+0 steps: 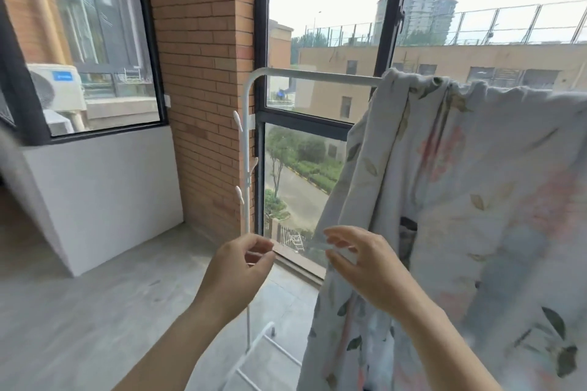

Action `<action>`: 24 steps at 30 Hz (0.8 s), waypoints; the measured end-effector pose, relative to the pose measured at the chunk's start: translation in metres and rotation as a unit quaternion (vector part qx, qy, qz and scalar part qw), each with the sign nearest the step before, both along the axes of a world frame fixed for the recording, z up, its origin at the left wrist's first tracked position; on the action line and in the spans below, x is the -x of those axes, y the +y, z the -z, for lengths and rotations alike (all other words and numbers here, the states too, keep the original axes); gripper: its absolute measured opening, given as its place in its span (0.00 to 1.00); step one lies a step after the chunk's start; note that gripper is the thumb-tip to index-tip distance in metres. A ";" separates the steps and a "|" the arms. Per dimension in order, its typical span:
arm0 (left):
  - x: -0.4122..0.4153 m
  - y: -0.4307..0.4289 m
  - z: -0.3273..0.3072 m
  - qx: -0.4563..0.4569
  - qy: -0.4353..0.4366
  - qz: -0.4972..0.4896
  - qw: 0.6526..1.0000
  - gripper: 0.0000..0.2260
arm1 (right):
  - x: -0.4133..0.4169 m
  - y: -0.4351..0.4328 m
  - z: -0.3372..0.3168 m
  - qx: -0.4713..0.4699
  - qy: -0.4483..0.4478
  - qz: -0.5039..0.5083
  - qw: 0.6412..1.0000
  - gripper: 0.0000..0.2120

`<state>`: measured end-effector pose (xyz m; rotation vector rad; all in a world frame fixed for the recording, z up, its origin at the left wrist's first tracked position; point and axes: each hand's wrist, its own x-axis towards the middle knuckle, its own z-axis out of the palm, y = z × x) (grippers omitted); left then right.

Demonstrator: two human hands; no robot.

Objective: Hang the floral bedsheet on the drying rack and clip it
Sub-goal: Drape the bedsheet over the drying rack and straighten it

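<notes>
- Left hand (241,267): fingers (254,241) curled, pinching a thin white item (259,253); too blurred to name.
- Right hand (365,267): fingers curled round a clear item (341,247), also blurred. Near the left fingers, not touching.
- Floral bedsheet (476,184): draped over the drying rack (317,74) top bar, above and right of the fingers. Its left edge hangs just behind the right fingers; contact unclear.
- Rack upright with pegs (246,168): directly above the left fingers.

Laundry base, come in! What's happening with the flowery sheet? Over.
Left grip curled, contents unclear. Right grip pinches clear clip. Floral bedsheet draped over drying rack, no clip visible. Path clear.
</notes>
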<state>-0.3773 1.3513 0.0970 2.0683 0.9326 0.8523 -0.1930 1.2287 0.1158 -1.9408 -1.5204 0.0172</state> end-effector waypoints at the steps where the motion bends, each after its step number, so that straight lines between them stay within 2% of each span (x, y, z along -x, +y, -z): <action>1: 0.017 0.013 0.006 0.009 0.003 -0.002 1.000 0.04 | 0.015 0.015 0.008 0.001 0.014 -0.001 1.000 0.16; 10: 0.103 0.111 0.050 0.083 0.016 -0.019 0.996 0.04 | 0.106 0.132 0.058 0.048 0.091 -0.018 0.995 0.15; 24: 0.107 0.304 0.070 0.127 0.007 -0.073 0.989 0.03 | 0.113 0.350 0.086 0.054 0.157 -0.055 0.985 0.14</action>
